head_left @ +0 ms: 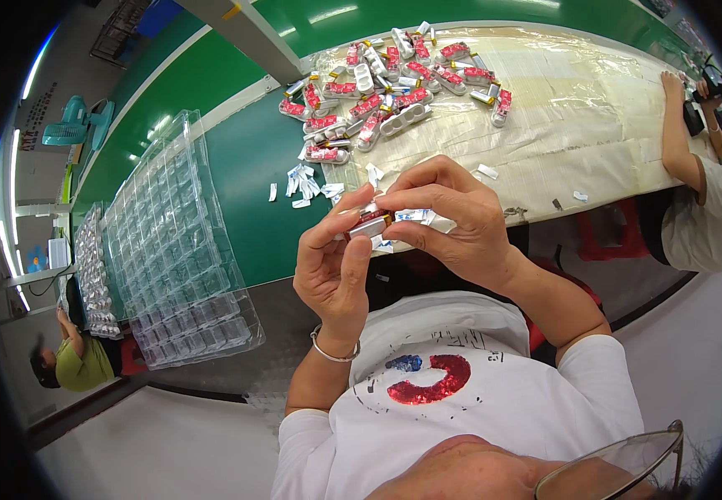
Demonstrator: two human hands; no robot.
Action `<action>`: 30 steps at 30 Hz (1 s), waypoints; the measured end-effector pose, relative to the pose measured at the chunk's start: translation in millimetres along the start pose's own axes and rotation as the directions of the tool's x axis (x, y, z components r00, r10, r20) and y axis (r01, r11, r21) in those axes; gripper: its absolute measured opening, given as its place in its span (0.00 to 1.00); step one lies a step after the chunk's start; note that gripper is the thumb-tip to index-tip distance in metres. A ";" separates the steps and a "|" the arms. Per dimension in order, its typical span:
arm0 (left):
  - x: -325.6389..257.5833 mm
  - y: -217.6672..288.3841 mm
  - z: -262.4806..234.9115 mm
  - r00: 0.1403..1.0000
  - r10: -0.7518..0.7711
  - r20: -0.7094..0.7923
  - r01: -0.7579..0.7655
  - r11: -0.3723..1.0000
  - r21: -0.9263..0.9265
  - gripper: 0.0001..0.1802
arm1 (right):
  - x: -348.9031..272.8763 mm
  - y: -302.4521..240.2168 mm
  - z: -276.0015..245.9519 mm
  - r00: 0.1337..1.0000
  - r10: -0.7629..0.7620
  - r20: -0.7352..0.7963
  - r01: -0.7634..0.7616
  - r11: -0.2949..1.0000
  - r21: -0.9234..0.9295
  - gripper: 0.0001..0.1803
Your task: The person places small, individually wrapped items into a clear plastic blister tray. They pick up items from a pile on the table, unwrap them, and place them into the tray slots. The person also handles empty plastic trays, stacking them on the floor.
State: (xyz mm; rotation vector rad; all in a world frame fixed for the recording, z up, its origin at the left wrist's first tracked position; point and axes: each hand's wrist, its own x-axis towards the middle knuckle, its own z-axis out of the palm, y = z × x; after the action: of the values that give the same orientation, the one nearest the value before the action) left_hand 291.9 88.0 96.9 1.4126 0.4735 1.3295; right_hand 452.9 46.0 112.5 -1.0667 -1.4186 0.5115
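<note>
My left hand (333, 265) grips a small silver and red cell (370, 222) between thumb and fingers, just above the table's near edge. My right hand (452, 218) comes over it from the right, and its fingertips pinch a white strip (412, 215) at the cell's end. A pile of several similar red and silver cells (394, 87) lies farther back on a taped plastic sheet (561, 117). Small white paper scraps (307, 185) lie on the green table (248, 183) between the pile and my hands.
A stack of clear plastic compartment trays (173, 250) lies to my left, and a filled tray (92, 275) beyond it. Another person's arm (676, 133) rests on the sheet at the right. A third person in green (73, 362) sits at the far left. A teal fan (73, 127) stands at the upper left.
</note>
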 end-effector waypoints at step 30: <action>3.9 -2.9 -8.5 0.999 0.008 0.041 -0.015 0.982 0.186 0.19 | -10.3 6.1 24.2 0.836 0.533 0.135 -0.466 0.558 0.687 0.19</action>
State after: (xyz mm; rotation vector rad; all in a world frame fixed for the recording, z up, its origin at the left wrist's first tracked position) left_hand 286.6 95.9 94.3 1.5952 0.5761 1.2897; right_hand 430.4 47.3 97.8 -0.8187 -0.6764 1.2972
